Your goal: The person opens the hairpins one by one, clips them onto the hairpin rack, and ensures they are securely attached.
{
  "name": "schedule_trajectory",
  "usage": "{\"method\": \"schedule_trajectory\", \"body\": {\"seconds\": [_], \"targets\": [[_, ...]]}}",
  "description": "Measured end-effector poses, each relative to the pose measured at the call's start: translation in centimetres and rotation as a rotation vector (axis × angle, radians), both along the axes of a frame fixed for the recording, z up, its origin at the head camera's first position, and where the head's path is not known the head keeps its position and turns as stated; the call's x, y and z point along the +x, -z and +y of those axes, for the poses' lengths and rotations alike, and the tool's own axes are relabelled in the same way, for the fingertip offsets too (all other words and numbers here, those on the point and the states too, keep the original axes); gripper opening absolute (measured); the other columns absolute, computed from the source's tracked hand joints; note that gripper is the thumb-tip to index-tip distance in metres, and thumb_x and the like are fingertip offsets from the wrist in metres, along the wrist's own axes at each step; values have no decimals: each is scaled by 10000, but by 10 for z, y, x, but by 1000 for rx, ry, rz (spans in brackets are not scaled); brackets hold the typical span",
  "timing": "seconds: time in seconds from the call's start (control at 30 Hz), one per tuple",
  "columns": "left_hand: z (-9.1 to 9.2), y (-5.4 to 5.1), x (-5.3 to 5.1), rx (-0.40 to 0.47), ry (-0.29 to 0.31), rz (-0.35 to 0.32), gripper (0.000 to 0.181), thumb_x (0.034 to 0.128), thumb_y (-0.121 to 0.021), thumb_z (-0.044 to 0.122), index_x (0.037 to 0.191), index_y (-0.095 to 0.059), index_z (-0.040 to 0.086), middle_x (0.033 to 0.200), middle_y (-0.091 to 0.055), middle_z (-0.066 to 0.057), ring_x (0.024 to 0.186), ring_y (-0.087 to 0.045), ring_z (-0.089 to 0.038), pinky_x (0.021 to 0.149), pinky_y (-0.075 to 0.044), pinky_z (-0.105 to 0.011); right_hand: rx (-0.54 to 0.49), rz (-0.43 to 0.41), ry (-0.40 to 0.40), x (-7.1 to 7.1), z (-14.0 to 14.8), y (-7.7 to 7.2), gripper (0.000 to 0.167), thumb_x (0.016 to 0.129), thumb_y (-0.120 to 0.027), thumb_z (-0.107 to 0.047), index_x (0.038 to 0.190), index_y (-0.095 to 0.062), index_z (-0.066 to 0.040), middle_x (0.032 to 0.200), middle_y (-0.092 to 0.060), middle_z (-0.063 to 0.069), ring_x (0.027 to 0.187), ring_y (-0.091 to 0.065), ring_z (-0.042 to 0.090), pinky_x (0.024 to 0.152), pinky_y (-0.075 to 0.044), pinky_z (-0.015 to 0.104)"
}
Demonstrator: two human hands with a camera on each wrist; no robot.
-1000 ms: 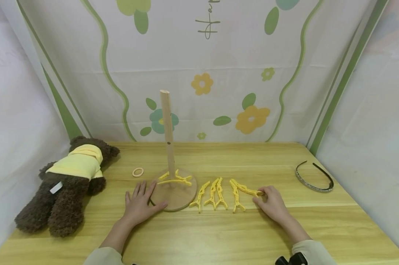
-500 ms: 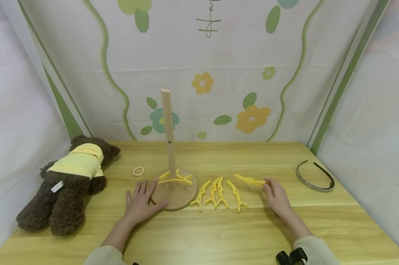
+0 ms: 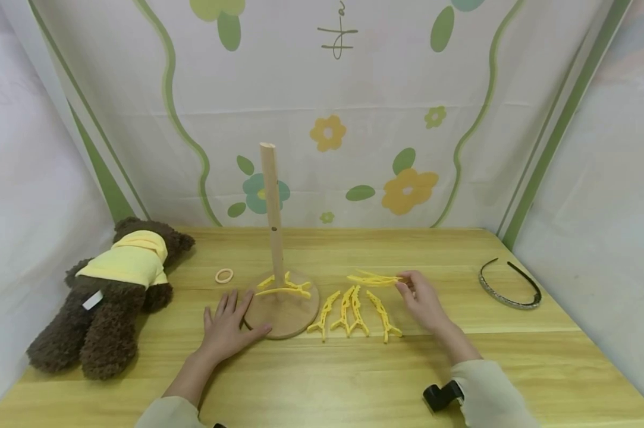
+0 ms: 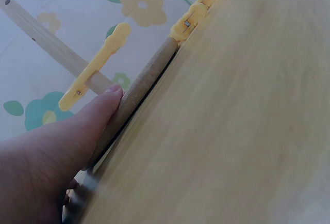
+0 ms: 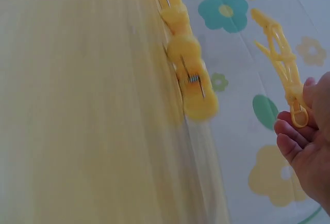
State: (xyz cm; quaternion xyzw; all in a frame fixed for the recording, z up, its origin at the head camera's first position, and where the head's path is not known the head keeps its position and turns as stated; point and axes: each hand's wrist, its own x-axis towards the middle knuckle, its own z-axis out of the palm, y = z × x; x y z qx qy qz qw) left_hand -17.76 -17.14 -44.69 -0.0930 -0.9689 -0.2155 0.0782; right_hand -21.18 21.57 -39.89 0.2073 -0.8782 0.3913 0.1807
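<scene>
My right hand (image 3: 422, 300) pinches a yellow alligator hair clip (image 3: 374, 279) by its handle end, above the table. In the right wrist view the jaws of this hair clip (image 5: 286, 59) stand apart. My left hand (image 3: 228, 330) rests at the left and front edge of a round wooden base (image 3: 285, 318), fingers spread and fairly straight, thumb on top. From the base rises an upright wooden post (image 3: 272, 214) with small holes. Several yellow clips (image 3: 283, 291) sit around the post's foot. More yellow hair clips (image 3: 345, 312) lie in a row on the table, right of the base.
A brown teddy bear (image 3: 121, 270) in a yellow top lies at the left. Behind the left hand is a small pale ring (image 3: 224, 276). A glittery black headband (image 3: 509, 294) lies at the right. The wooden table (image 3: 322, 380) ends at a flower-patterned cloth backdrop (image 3: 322, 172).
My right hand lifted one clip off the row, moved it right, then back left and away from me toward the post. The clip's jaws have spread. The left hand stayed in place.
</scene>
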Motion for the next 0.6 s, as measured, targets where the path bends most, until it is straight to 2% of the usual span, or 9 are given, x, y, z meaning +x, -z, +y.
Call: {"method": "schedule_trajectory", "body": {"seconds": [0.23, 0.47, 0.6], "targets": [[0, -1, 1, 7, 5, -2, 904, 696, -487, 673, 1369, -264, 112, 1364, -173, -256, 1234, -81, -426, 867, 27, -645, -85, -18, -113, -4, -43, -7, 157, 870, -508, -67, 987, -490, 35, 793, -479, 39, 659, -451, 143, 550, -412, 243], [-1, 0, -1, 0, -1, 9, 905, 691, -485, 680, 1366, -275, 115, 1359, -185, -258, 1231, -94, -426, 868, 17, -644, -106, 77, -197, -13, -87, -10, 114, 837, -547, -29, 925, -508, 33, 746, -457, 17, 609, -419, 117, 516, -392, 224], [-1, 0, 0, 2, -1, 9, 905, 690, -487, 679, 1364, -277, 114, 1357, -187, -261, 1231, -92, -426, 868, 21, -643, -106, 98, -224, -15, -110, -13, 90, 826, -553, -1, 898, -511, 31, 712, -445, 9, 586, -408, 107, 495, -379, 212]]}}
